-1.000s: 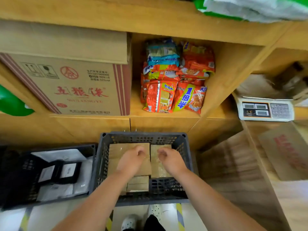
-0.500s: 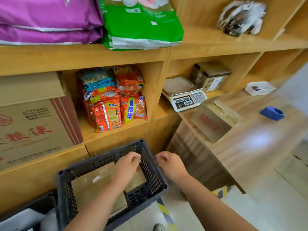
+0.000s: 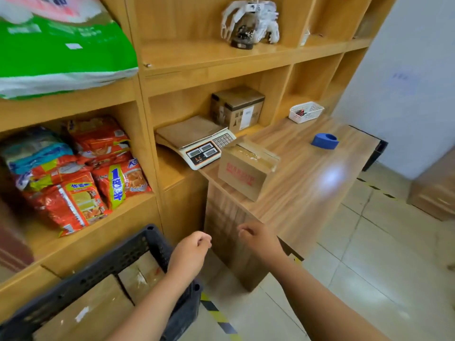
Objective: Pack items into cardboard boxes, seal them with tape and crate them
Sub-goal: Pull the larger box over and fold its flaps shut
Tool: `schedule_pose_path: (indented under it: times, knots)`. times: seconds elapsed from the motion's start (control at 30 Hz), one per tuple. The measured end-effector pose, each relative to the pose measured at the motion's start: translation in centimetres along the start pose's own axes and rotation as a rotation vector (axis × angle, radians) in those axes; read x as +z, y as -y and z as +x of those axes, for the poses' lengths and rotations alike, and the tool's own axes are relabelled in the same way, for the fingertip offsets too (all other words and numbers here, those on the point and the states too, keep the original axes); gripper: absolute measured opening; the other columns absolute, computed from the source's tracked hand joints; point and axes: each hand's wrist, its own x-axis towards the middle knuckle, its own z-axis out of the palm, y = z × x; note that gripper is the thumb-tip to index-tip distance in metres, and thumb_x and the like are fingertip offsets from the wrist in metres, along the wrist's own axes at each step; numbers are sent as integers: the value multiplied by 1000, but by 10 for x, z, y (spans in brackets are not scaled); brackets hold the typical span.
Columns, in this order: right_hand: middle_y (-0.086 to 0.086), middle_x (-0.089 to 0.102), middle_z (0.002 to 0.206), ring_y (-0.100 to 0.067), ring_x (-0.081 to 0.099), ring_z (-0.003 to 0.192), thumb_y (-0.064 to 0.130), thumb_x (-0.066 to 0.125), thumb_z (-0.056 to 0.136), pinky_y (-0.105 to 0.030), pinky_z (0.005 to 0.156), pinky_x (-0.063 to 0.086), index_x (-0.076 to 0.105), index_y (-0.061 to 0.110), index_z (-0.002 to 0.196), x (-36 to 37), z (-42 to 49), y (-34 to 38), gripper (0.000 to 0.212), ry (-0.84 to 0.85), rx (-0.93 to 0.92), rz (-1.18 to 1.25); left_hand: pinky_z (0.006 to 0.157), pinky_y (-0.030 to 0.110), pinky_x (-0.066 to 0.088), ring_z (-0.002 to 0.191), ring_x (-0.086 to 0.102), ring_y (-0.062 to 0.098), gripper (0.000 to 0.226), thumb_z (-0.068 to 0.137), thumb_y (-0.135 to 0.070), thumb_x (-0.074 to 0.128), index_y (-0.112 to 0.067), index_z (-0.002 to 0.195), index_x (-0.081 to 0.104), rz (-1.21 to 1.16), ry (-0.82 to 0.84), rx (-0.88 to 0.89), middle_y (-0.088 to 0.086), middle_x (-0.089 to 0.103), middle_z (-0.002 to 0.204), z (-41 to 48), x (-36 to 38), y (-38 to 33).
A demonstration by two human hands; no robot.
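The wooden shelving (image 3: 221, 70) is filling the left and back of our view, its lowest ledge running just above the black crate (image 3: 118, 264). The tiled floor (image 3: 369, 267) is spreading out to our right, with striped tape marking it near the foot of the counter (image 3: 307, 180). The counter is jutting out from the shelving, its near corner standing just beyond our hands. The crate is sitting low at left against the shelving, with taped cardboard boxes (image 3: 91, 313) lying flat inside it, side by side. Another cardboard box (image 3: 242, 172) is resting at the counter's front edge, just beside the scale (image 3: 199, 146). We are holding our left hand (image 3: 190, 248) just past the crate's right corner and our right hand (image 3: 259, 238) apart from it, before the counter's corner. Both are curling into loose fists, gripping nothing. A blue tape dispenser (image 3: 325, 141) is sitting well apart, toward the counter's far end.
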Motion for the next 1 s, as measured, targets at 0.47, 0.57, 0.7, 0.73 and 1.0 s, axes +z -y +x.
schedule_pose_path:
  times: [0.47, 0.57, 0.7, 0.73, 1.0]
  knots:
    - [6, 63, 92, -15, 60, 95, 17, 50, 95, -29, 79, 47, 69, 14, 109, -197, 71, -143, 24, -37, -58, 55, 90, 39, 50, 97, 62, 12, 18, 95, -30, 47, -30, 105, 61, -45, -90, 21, -7, 67, 103, 76, 173, -179]
    - [1, 67, 98, -18, 62, 93, 20, 48, 96, -35, 80, 51, 68, 17, 110, -228, 85, -161, 24, -26, -77, 25, 86, 38, 51, 90, 60, 9, 13, 95, -29, 47, -33, 99, 59, -59, -143, 9, -10, 65, 96, 90, 194, -207]
    - [2, 67, 91, -18, 62, 89, 21, 47, 97, -33, 75, 49, 67, 19, 110, -254, 105, -177, 24, -17, -89, 47, 75, 32, 47, 91, 55, 11, 16, 96, -27, 47, -28, 107, 59, -49, -250, 12, -9, 60, 98, 109, 202, -228]
    - [3, 67, 92, -17, 63, 91, 21, 48, 96, -33, 77, 50, 67, 19, 110, -259, 112, -181, 24, -15, -88, 56, 76, 32, 46, 92, 55, 12, 18, 96, -26, 46, -26, 110, 59, -45, -277, 9, -7, 60, 103, 116, 203, -231]
    - [3, 69, 96, -16, 63, 92, 22, 50, 96, -32, 79, 50, 68, 19, 111, -283, 173, -212, 24, 23, -95, 27, 105, 47, 34, 131, 33, 30, 45, 92, -25, 54, -24, 136, 48, 175, -513, -78, 7, 44, 139, 187, 203, -237]
